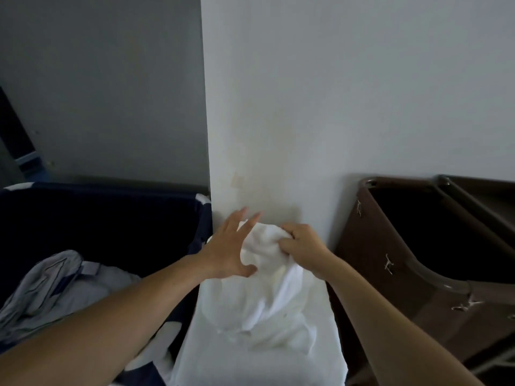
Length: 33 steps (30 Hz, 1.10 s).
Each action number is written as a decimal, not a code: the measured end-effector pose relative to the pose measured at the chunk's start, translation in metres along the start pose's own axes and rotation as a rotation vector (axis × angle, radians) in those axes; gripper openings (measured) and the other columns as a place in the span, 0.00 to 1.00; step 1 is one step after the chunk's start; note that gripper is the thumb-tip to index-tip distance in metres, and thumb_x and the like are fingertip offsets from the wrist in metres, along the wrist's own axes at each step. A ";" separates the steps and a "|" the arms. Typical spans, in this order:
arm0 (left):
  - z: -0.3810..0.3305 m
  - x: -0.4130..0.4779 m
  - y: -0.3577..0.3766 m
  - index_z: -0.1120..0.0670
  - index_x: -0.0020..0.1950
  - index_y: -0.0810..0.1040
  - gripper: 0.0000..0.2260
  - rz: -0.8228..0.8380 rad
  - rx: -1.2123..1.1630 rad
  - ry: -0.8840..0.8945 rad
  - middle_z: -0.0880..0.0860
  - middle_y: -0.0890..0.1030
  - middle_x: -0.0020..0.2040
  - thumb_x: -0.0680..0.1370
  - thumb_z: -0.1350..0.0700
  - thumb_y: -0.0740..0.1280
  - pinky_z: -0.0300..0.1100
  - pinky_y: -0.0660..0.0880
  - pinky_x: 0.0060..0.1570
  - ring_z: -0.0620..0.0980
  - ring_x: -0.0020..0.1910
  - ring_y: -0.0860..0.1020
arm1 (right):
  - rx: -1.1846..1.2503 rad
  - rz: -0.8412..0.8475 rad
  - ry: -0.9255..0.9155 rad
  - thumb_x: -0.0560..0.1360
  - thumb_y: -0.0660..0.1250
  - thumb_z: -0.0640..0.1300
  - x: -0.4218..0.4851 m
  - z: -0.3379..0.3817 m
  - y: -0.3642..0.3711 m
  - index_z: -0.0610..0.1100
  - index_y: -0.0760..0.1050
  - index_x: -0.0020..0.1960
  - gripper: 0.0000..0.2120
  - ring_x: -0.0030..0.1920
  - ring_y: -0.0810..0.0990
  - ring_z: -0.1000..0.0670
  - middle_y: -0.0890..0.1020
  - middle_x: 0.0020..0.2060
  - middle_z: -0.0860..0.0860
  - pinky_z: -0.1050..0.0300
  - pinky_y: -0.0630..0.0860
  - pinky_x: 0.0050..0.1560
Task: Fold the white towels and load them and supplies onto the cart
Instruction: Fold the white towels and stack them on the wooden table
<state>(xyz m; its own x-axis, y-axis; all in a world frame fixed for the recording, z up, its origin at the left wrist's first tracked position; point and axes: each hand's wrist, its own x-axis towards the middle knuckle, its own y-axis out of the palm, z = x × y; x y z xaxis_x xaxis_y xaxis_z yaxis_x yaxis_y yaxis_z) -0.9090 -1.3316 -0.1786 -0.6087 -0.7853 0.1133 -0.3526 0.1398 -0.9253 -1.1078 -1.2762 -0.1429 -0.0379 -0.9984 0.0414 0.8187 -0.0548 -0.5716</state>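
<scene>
white towel (267, 277) bunched in right hand (302, 243), left hand (228, 246) spread alongside.

Both arms are bare. The left hand (225, 246) is uncovered, with long, slim fingers whose tips (244, 212) are smeared by motion blur, so the nails cannot be made out. Behind its knuckles the back of the hand is smooth, with faint tendon lines running toward the wrist. The left forearm (125, 316), behind that wrist, is bare all the way to the picture's edge and looks broad in the wide-angle view. The right hand (302, 243) is bare as well, and its knuckles show as a row of small ridges. Behind them the right forearm (390, 316) is bare to the edge, slimmer in view and smooth-surfaced.
</scene>
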 end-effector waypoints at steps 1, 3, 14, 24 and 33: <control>-0.009 0.004 -0.010 0.36 0.78 0.41 0.49 0.015 0.005 0.088 0.43 0.38 0.79 0.69 0.41 0.74 0.44 0.48 0.74 0.46 0.78 0.37 | 0.012 0.075 -0.047 0.69 0.63 0.34 -0.002 0.010 -0.005 0.37 0.75 0.37 0.04 0.29 0.68 0.55 0.71 0.27 0.54 0.61 0.66 0.30; -0.023 0.011 -0.025 0.44 0.73 0.68 0.32 0.072 -0.057 0.190 0.46 0.59 0.78 0.70 0.44 0.73 0.42 0.57 0.74 0.51 0.78 0.55 | -0.042 0.160 -0.100 0.67 0.63 0.39 -0.003 0.021 -0.011 0.43 0.76 0.34 0.05 0.28 0.69 0.57 0.72 0.25 0.58 0.62 0.66 0.31; 0.051 -0.040 -0.030 0.52 0.46 0.77 0.11 0.548 0.033 -0.319 0.47 0.78 0.42 0.72 0.46 0.71 0.38 0.73 0.37 0.46 0.39 0.76 | -0.545 -0.223 0.339 0.74 0.64 0.41 -0.011 -0.077 -0.008 0.51 0.74 0.49 0.07 0.48 0.80 0.45 0.82 0.48 0.49 0.54 0.77 0.45; 0.043 -0.038 0.006 0.49 0.56 0.72 0.17 0.396 0.030 -0.218 0.45 0.77 0.48 0.72 0.42 0.67 0.41 0.73 0.43 0.48 0.48 0.77 | -0.501 0.187 -0.043 0.78 0.62 0.38 -0.004 -0.062 -0.018 0.54 0.83 0.48 0.14 0.43 0.80 0.50 0.82 0.47 0.57 0.60 0.74 0.46; 0.048 -0.052 0.015 0.48 0.54 0.80 0.17 0.766 -0.081 -0.416 0.48 0.80 0.53 0.68 0.44 0.70 0.43 0.77 0.54 0.50 0.52 0.79 | -0.844 0.330 0.292 0.79 0.63 0.54 -0.021 -0.126 -0.037 0.50 0.77 0.59 0.13 0.58 0.76 0.48 0.78 0.58 0.53 0.46 0.71 0.62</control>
<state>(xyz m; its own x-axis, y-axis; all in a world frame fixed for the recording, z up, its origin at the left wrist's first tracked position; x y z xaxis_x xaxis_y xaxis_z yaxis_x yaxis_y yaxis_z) -0.8484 -1.3177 -0.2161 -0.3956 -0.6122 -0.6846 -0.0121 0.7488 -0.6626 -1.2098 -1.2549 -0.2260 -0.1137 -0.9225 -0.3688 0.1336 0.3536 -0.9258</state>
